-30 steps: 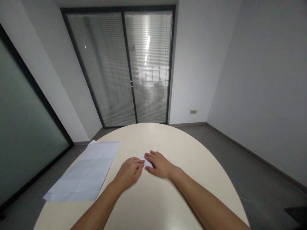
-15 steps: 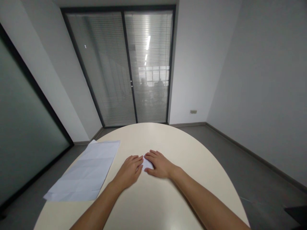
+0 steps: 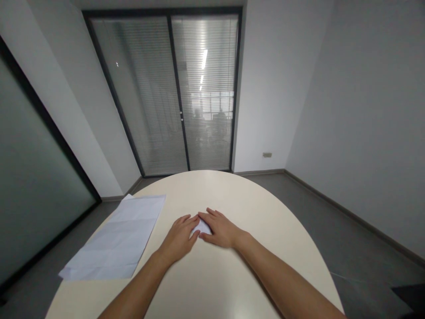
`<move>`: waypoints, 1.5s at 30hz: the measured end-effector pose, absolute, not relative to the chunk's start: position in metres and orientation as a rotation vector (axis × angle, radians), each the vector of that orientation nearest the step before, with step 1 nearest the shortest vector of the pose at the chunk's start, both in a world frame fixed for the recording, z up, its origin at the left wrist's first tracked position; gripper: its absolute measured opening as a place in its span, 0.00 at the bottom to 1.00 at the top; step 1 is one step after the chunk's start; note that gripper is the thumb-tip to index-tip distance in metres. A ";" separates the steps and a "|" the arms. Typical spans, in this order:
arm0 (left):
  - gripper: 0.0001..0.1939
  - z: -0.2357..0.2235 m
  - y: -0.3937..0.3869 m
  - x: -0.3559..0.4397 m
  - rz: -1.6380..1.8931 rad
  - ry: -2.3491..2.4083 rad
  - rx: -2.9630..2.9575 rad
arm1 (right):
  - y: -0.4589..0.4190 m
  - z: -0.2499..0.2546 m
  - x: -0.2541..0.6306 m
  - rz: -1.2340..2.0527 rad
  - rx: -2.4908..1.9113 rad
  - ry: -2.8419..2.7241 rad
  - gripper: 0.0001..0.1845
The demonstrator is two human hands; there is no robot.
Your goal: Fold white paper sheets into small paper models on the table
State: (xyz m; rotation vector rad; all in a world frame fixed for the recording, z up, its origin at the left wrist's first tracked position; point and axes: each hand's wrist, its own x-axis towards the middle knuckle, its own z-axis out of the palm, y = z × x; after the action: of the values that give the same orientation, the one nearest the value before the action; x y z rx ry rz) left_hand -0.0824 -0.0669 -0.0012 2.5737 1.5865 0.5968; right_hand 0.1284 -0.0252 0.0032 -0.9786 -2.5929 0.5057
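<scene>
The tabletop [image 3: 212,192] stretches to a curved far edge, well beyond the left hand [image 3: 178,236] and right hand [image 3: 222,228]. Both lie palm-down, angled inward, thumbs parted from lightly spread fingers that rest on one small white paper [image 3: 202,227] between them, apparently without gripping it. Larger paper sheets [image 3: 116,239], number unclear, reach the left edge.
</scene>
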 end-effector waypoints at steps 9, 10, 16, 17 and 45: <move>0.13 0.003 -0.068 -0.089 0.581 1.462 2.645 | -0.023 0.001 0.132 0.509 -0.954 -2.624 0.41; 0.14 0.004 -0.069 -0.089 0.587 1.441 2.659 | -0.023 0.002 0.132 0.510 -0.952 -2.626 0.41; 0.14 0.010 -0.074 -0.090 0.612 1.338 2.705 | -0.022 0.000 0.132 0.456 -0.954 -2.646 0.38; 0.14 0.010 -0.074 -0.091 0.621 1.330 2.703 | -0.022 0.000 0.132 0.444 -0.944 -2.651 0.38; 0.12 0.005 -0.072 -0.087 0.645 1.602 2.727 | -0.017 0.000 0.132 0.258 -0.809 -2.577 0.20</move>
State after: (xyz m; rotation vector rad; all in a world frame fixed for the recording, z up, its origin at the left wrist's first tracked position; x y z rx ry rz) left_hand -0.0871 -0.0723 0.0054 2.7267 1.6022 0.6451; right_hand 0.1324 -0.0170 0.0001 -0.8092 -2.5775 0.2580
